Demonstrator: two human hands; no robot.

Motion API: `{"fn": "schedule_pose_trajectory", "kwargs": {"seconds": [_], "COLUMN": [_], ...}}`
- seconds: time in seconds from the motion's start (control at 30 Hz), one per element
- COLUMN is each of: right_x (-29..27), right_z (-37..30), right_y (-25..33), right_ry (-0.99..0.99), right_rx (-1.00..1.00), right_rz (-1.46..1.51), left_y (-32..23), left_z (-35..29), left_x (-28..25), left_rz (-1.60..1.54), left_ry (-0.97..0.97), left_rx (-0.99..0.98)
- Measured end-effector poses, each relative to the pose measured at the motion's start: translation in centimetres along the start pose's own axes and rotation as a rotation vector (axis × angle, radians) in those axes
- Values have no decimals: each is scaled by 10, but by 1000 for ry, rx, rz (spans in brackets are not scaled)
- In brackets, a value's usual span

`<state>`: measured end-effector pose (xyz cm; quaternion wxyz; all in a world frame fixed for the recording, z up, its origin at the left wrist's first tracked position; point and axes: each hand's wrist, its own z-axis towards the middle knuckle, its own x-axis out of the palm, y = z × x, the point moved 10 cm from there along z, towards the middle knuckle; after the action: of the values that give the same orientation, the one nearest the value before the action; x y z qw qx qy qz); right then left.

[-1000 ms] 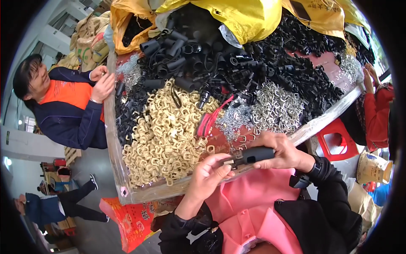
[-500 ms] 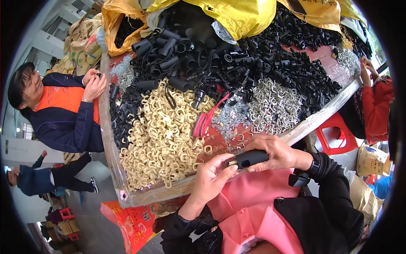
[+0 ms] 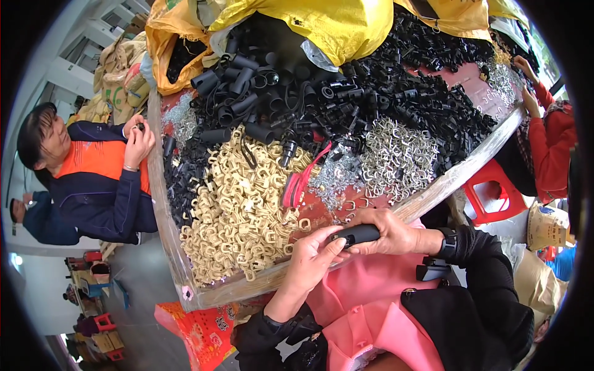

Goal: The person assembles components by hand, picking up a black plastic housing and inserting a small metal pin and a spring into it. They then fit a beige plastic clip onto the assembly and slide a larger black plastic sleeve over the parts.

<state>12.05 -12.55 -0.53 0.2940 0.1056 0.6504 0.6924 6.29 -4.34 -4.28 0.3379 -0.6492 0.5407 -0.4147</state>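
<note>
Between my two hands, over the near edge of the table, is a black plastic tube-shaped part (image 3: 360, 234). My right hand (image 3: 391, 231) wraps its fingers and thumb around the tube's body. At the tube's left end, my left hand (image 3: 311, 255) pinches with thumb and forefinger; the exact thing under those fingertips is partly hidden. Just left of my hands lies a heap of cream-coloured plastic rings (image 3: 241, 216). Beyond my right hand are a pile of silver U-shaped metal hooks (image 3: 399, 161) and a scatter of small metal pieces (image 3: 337, 176).
Black plastic parts (image 3: 371, 99) cover the far table under a yellow sack (image 3: 328, 28). A red strap coil (image 3: 296, 185) lies beside the rings. A wooden rim (image 3: 461, 167) borders the table. One co-worker (image 3: 93, 173) sits left, another (image 3: 547, 142) right by a red stool (image 3: 493, 193).
My hands stay on the black tube, which has shifted slightly left and turned a little. The right co-worker's hands have moved apart over the metal pieces. A person in the left background has moved.
</note>
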Motion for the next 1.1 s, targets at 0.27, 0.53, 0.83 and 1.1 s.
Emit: {"fn": "schedule_pose_trajectory", "kwargs": {"seconds": [0.27,0.53,0.83,1.1], "right_x": [-3,19,-2,-22], "right_z": [12,9,7,-5], "right_y": [25,47,34,31], "right_ry": [146,440,207,43], "right_rx": [-124,-342,-267,-245], "right_rz": [-223,13,281,209], "left_y": [-11,-18,-16,7], "left_z": [3,12,14,24], "left_x": [-12,15,34,54], "left_rz": [-66,-179,-400,-489], "left_ry": [-35,151,156,211], "left_rx": [75,67,122,-2]}}
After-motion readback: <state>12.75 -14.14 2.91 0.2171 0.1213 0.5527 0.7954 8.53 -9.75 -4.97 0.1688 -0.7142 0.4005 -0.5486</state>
